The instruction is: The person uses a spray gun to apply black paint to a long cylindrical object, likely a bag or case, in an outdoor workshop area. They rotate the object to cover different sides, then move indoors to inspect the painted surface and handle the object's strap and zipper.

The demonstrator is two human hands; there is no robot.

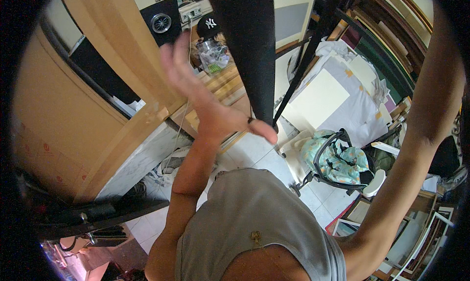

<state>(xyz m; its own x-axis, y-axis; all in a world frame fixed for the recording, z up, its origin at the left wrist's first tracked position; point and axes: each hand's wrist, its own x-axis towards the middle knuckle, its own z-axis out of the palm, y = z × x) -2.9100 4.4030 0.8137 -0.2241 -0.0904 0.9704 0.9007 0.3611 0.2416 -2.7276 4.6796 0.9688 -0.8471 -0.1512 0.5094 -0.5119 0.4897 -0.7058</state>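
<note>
My left hand [213,107] is raised in front of me with its fingers stretched out and the thumb spread to the right. Motion smears the fingertips, and nothing shows in the palm. A wide black upright panel [249,50] stands just beyond it, and the thumb overlaps its lower end. Whether the hand touches the panel I cannot tell. My right arm [411,148] reaches up along the right side and leaves the picture, so that hand is out of sight.
Brown cardboard [54,119] and wooden boards fill the left. A black cap [208,27] and a clear plastic bag [214,55] lie beyond my left hand. To the right are a padded baby seat [333,158], a white sheet-covered stack [320,97] and several frames [421,232]. White tiles [245,151] cover the floor.
</note>
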